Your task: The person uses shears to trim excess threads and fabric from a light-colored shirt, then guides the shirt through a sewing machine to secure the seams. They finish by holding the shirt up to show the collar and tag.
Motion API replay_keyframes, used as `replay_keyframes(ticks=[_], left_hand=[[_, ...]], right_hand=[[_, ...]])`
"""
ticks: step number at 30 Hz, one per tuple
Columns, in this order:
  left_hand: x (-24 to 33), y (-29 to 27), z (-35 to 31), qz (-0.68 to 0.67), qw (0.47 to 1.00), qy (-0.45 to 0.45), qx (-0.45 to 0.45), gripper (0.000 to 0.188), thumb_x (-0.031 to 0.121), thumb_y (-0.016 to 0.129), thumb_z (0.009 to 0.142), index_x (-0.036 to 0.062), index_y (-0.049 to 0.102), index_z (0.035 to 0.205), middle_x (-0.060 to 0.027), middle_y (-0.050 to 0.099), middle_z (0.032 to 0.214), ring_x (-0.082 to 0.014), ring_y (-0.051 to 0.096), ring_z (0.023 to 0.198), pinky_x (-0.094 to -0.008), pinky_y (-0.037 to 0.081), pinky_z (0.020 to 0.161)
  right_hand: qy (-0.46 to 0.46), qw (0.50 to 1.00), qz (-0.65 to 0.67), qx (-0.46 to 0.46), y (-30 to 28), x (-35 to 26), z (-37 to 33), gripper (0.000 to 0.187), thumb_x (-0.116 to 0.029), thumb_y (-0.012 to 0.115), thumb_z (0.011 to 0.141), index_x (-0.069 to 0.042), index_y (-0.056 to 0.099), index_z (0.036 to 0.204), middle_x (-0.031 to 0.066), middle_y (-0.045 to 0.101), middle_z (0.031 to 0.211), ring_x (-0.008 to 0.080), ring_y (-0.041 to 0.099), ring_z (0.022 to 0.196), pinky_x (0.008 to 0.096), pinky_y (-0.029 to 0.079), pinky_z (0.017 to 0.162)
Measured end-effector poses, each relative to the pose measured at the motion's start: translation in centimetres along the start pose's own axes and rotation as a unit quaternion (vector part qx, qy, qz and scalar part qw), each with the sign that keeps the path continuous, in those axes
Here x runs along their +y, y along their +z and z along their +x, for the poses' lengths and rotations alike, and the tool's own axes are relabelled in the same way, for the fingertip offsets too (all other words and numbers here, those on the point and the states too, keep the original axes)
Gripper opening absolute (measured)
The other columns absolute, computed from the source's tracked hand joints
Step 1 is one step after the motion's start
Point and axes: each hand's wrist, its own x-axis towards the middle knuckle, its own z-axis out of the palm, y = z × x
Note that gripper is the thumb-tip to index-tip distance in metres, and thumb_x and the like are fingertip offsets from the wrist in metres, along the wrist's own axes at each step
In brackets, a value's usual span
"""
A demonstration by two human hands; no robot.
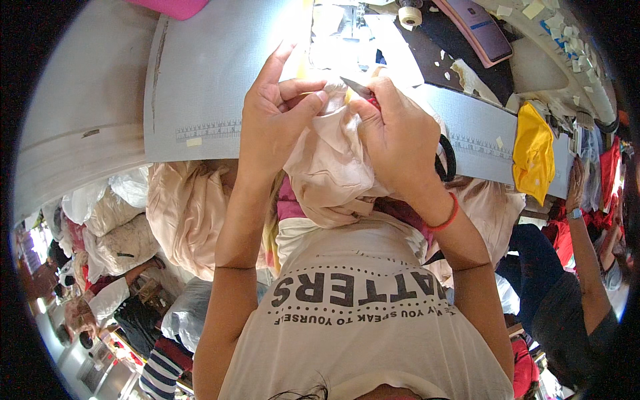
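Note:
Pale peach satin-like fabric (333, 157) is bunched between my hands and hangs over the table's near edge onto my lap. My left hand (273, 113) pinches its upper edge between thumb and a finger, with another finger pointing up. In my right hand (400, 137) is a small cutting tool (355, 87) with a pointed metal blade, its tip toward the pinched edge. A bit of red shows at its grip; the rest is hidden by my fingers. A black loop (448, 159) and a red band (445, 213) are at my right wrist.
A sewing machine part (410, 13) stands under bright light beyond my hands. The pale table (200, 80) has a ruler strip along its near edge. Yellow cloth (533, 150) hangs at the right, near a phone (477, 30). A co-worker's arm (590, 267) is at far right.

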Motion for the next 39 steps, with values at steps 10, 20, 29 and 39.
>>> replay_keyframes(ticks=[10, 20, 29, 39], left_hand=[[0.8, -0.8, 0.0, 0.030, 0.994, 0.026, -0.103, 0.044, -0.007, 0.059, 0.073, 0.0015, 0.052, 0.116, -0.0029, 0.062, 0.079, -0.0061, 0.055, 0.072, -0.0192, 0.043, 0.069], [-0.3, 0.7, -1.0, 0.319, 0.864, 0.385, 0.063, 0.018, -0.001, 0.071, 0.063, 0.0075, 0.067, 0.078, -0.0034, 0.056, 0.070, -0.0115, 0.052, 0.056, -0.0204, 0.038, 0.045], [-0.9, 0.5, -0.8, 0.302, 0.810, 0.500, 0.053, 0.020, -0.004, 0.068, 0.057, 0.0075, 0.063, 0.072, -0.0036, 0.055, 0.072, -0.0140, 0.050, 0.055, -0.0226, 0.037, 0.045], [-1.1, 0.6, -1.0, 0.332, 0.776, 0.536, 0.003, 0.018, -0.010, 0.068, 0.061, 0.0017, 0.055, 0.067, -0.0059, 0.056, 0.074, -0.0155, 0.050, 0.057, -0.0258, 0.039, 0.048]], right_hand=[[0.026, 0.912, 0.375, -0.162, -0.7, 2.5, 3.4, 0.024, -0.015, 0.064, 0.077, -0.004, 0.060, 0.099, -0.0045, 0.039, 0.055, 0.0051, 0.035, 0.052, 0.0207, 0.032, 0.048], [0.057, 0.961, 0.268, -0.046, -2.1, 1.9, 0.5, 0.015, -0.009, 0.063, 0.076, -0.002, 0.063, 0.089, 0.0032, 0.060, 0.065, 0.0057, 0.048, 0.055, 0.0214, 0.040, 0.053], [0.069, 0.968, 0.237, -0.042, -3.1, 0.9, -0.7, 0.030, -0.028, 0.065, 0.080, -0.004, 0.057, 0.097, 0.0110, 0.062, 0.073, 0.0139, 0.059, 0.063, 0.0256, 0.046, 0.059], [0.032, 0.994, 0.094, -0.052, -3.7, -1.2, -1.8, 0.022, -0.030, 0.051, 0.088, -0.008, 0.054, 0.089, 0.0108, 0.055, 0.065, 0.0289, 0.057, 0.056, 0.0365, 0.042, 0.047]])
